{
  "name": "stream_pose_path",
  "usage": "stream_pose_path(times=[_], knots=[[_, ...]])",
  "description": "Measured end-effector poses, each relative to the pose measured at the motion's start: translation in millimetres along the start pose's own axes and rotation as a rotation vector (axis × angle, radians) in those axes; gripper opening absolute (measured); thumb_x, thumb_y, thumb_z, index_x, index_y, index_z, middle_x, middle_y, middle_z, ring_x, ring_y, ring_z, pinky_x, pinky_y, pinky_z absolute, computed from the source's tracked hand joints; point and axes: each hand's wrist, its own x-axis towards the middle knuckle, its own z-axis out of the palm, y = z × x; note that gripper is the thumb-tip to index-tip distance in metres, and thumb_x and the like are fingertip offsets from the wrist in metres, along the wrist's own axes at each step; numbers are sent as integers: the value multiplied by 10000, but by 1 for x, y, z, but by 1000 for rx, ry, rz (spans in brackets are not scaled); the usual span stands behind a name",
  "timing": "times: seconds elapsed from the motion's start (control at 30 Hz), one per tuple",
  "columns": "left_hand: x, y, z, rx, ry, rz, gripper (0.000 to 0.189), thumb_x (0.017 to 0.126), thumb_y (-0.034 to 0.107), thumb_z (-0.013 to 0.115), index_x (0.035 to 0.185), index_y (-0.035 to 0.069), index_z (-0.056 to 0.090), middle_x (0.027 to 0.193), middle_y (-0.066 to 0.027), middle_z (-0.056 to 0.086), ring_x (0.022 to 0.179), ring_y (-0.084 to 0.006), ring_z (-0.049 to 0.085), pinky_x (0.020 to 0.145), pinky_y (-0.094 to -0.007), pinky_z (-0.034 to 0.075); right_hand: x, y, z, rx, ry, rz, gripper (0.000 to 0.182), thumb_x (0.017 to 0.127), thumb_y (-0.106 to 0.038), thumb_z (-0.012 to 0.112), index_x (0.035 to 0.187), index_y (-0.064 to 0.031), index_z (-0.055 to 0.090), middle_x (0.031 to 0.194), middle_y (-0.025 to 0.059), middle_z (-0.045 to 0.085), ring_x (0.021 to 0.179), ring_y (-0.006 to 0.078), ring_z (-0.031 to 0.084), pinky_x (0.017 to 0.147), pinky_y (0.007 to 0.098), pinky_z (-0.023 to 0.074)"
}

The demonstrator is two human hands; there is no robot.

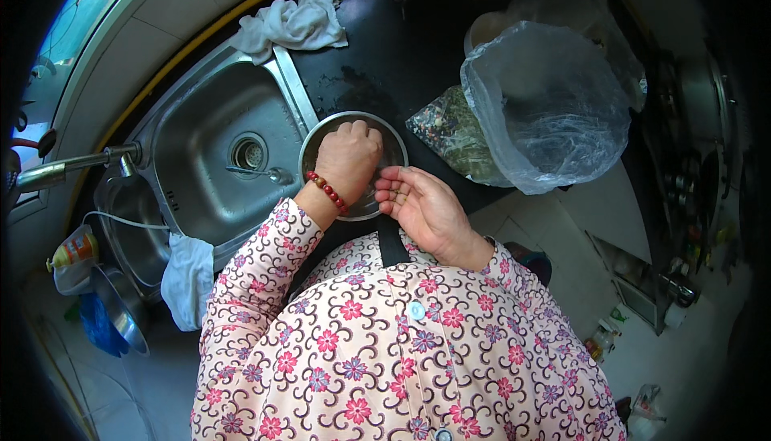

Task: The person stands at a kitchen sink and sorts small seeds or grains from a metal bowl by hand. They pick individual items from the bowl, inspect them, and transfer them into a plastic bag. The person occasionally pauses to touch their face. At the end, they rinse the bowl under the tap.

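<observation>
A stainless steel bowl point(394, 131) sits on the dark countertop beside the sink. My left hand point(349, 155), with a red bead bracelet at the wrist, is over the bowl. Its back faces up and its fingers curl down, so whether they hold anything is hidden. Palm up at the bowl's near right rim, my right hand point(430, 209) has its fingers curled around a few small yellowish-green grains point(396, 193). My left hand and forearm cover much of the bowl's inside. To the right lies a clear bag of mixed grains or beans point(452, 121), with multicoloured and greenish contents.
A large clear plastic bag point(554, 109) gapes over the counter at right. The steel sink point(205, 109) at left holds a metal utensil point(262, 173) by its drain. White cloths point(295, 22) point(190, 281) lie behind and in front of it. The faucet point(78, 167) reaches in from the left.
</observation>
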Motion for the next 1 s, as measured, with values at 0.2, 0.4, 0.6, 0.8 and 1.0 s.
stream_pose_path(times=[0.2, 0.4, 0.6, 0.8, 1.0], knots=[[-15, 12, -23, -186, 206, -41, 112, 733, 130, 620, 762, 61, 537, 744, -95, 560, 662, -274, 587, 553, -368, 483, 1, 1, 0, 52, -15, -10, 234, 943, -179, 422, 1021, 3, 546, 926, 107, 576, 853, 191, 549, 773, 324, 458], [-33, 31, -39, -358, 176, 20, 108, 732, 110, 607, 814, 62, 556, 755, -89, 550, 694, -259, 595, 576, -350, 493, 2, 4, 0, 81, 0, -19, 236, 948, -192, 409, 1022, -15, 547, 943, 88, 577, 862, 185, 549, 784, 332, 452], [-12, -3, -8, -55, 88, -20, 111, 744, 75, 549, 842, 35, 581, 840, -111, 573, 814, -265, 595, 649, -340, 510, 3, 1, -1, 9, 7, 15, 246, 936, -177, 419, 1023, 20, 538, 937, 120, 565, 846, 195, 545, 758, 315, 458], [-6, -3, -6, 53, -12, -36, 114, 745, 73, 548, 847, 32, 580, 833, -110, 580, 801, -254, 606, 633, -326, 513, 0, -1, 2, 2, 17, 12, 247, 930, -171, 435, 1020, 35, 536, 929, 128, 563, 837, 198, 547, 750, 310, 464], [-23, 11, -17, -116, 127, -72, 111, 731, 88, 569, 829, 47, 536, 794, -112, 568, 727, -252, 602, 564, -337, 505, 1, 0, 3, 29, -14, 19, 233, 927, -169, 445, 1026, 13, 551, 938, 109, 573, 861, 190, 546, 787, 330, 457]])
